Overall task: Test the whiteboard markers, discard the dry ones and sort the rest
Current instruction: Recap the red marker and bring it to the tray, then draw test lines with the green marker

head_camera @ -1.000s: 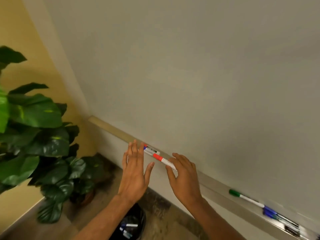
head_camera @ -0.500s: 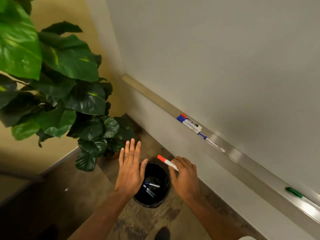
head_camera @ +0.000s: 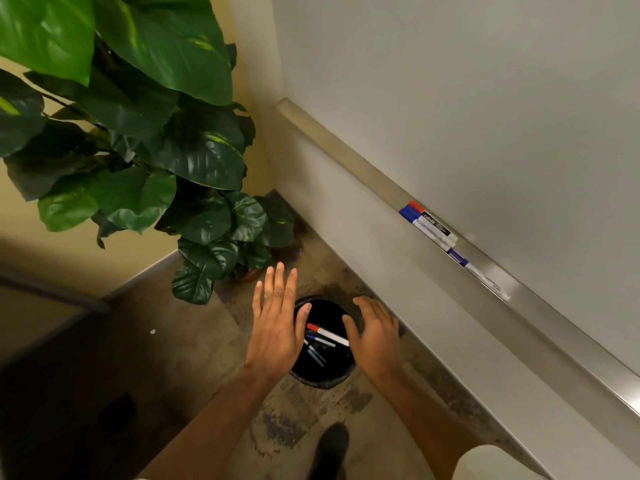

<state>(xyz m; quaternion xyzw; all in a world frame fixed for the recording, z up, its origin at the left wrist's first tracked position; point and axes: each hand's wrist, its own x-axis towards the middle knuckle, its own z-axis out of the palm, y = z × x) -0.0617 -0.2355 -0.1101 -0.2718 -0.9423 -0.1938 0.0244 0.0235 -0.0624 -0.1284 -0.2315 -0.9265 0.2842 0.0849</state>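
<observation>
A white marker with a red cap (head_camera: 327, 334) lies free over the mouth of the black bin (head_camera: 325, 377) on the floor, between my two hands and touching neither. My right hand (head_camera: 375, 336) hovers open just right of it, fingers spread. My left hand (head_camera: 277, 323) is open and flat over the bin's left rim. Blue-capped markers (head_camera: 316, 348) lie inside the bin. On the whiteboard's metal tray (head_camera: 346, 157) rest a red-capped and a blue-capped marker (head_camera: 427, 225) side by side, with another blue marker (head_camera: 476, 271) just beyond them.
A large leafy potted plant (head_camera: 138, 133) fills the corner left of the bin. The whiteboard (head_camera: 467, 81) covers the wall on the right. My dark shoe (head_camera: 329, 448) is on the mottled floor below the bin.
My right hand carried the red-capped marker from the tray down over the bin and let go of it; the marker is now loose above the bin. My view tilted down towards the floor.
</observation>
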